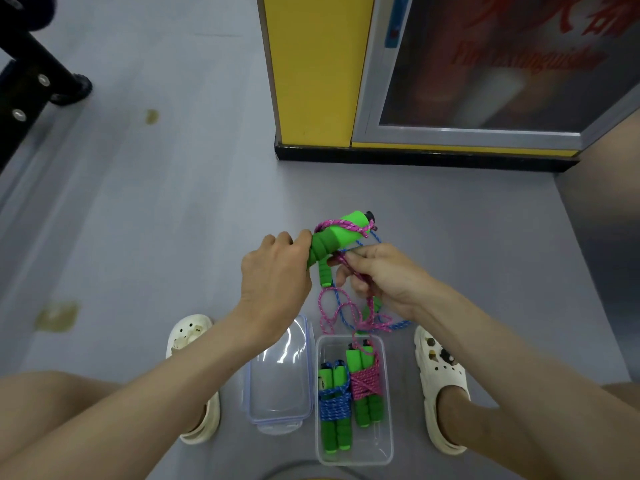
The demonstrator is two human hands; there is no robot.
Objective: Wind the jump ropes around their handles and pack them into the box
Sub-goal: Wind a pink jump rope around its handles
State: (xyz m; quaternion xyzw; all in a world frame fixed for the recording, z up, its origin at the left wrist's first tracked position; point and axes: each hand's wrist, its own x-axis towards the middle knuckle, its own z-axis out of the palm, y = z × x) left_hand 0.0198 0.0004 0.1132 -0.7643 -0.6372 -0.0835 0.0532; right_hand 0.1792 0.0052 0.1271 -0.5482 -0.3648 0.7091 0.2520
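Observation:
My left hand grips a pair of green foam handles held above the floor, with a pink rope turn crossing their upper end. My right hand pinches the pink rope just right of the handles. Loose pink and blue rope hangs in loops below both hands down toward the box. The clear plastic box stands on the floor between my feet. It holds a blue-wound handle bundle and a pink-wound bundle side by side.
The clear lid lies on the floor left of the box. My white clogs flank both. A yellow pillar with a black base and a glass cabinet door stand ahead. Black equipment legs are at the far left.

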